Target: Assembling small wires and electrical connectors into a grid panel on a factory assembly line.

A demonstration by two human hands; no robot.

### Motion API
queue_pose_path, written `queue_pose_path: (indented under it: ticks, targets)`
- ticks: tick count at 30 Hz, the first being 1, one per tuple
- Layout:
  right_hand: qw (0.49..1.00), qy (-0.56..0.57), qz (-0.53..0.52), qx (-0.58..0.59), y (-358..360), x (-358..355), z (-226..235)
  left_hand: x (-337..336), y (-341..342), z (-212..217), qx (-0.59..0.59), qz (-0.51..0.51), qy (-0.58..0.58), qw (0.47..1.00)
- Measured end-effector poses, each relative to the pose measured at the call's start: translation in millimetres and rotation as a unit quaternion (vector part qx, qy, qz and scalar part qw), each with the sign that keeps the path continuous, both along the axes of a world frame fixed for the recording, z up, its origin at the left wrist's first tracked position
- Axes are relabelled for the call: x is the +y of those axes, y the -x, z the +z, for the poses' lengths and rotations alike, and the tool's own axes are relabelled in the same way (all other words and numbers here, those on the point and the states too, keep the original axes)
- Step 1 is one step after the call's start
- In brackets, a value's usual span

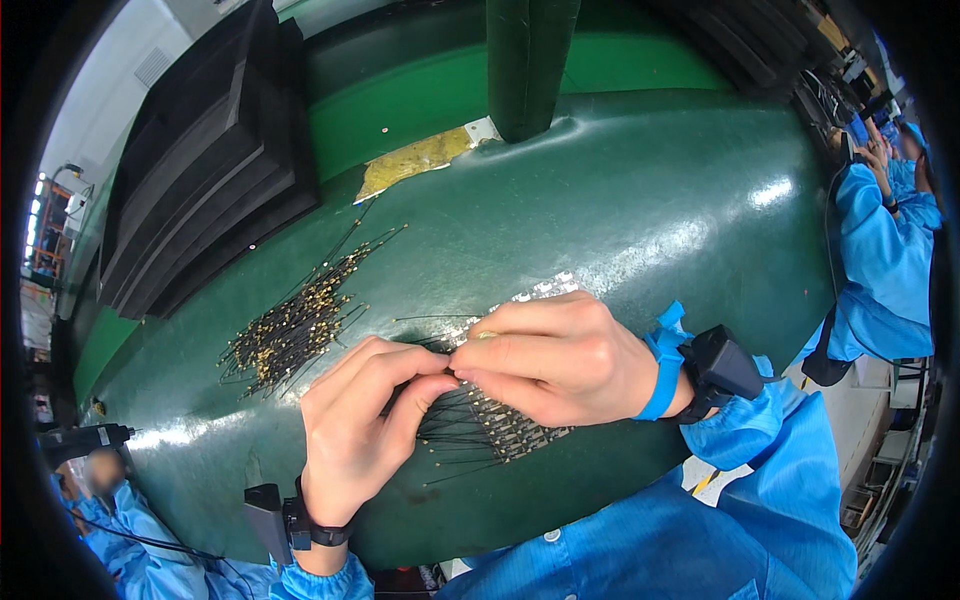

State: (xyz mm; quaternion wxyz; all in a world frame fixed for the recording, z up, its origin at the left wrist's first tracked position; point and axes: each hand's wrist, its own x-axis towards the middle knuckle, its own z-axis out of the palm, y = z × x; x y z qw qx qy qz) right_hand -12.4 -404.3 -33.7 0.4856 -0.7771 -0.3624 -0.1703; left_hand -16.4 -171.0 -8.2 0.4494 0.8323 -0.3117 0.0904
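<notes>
My left hand (360, 425) and my right hand (565, 360) meet over a silvery metal plate (508, 436) with rows of small slots. Thumb and fingers of each hand are pinched together, tips touching or nearly so. Whatever lies between the fingertips is too small and hidden to make out. Thin black cables (455, 440) stick out leftward from the plate, passing below my left fingers. Part of the plate is covered by my right hand. To the left, a loose pile of short black cables with gold-coloured ends (300, 325) rests on the green tabletop (640, 190).
Stacked black trays (215, 170) stand at the far left. A green post (530, 65) rises at the back, beside a torn yellow patch (415, 162). A dark tool (90, 438) lies at the left edge. People in blue work at right (880, 260) and lower left (135, 535).
</notes>
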Motion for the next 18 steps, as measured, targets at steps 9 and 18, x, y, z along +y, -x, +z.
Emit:
queue_pose_path:
  ticks: [9, 18]
  targets:
    - [0.958, -0.165, -0.056, 0.229, 2.7, 0.8, 3.2, -5.6, 1.1, -10.0, -0.102, 0.037, -0.066, 0.992]
    - [0.952, -0.197, -0.086, 0.218, -5.8, 7.0, -9.9, -19.0, -8.6, -22.9, -0.108, 0.015, -0.065, 0.992]
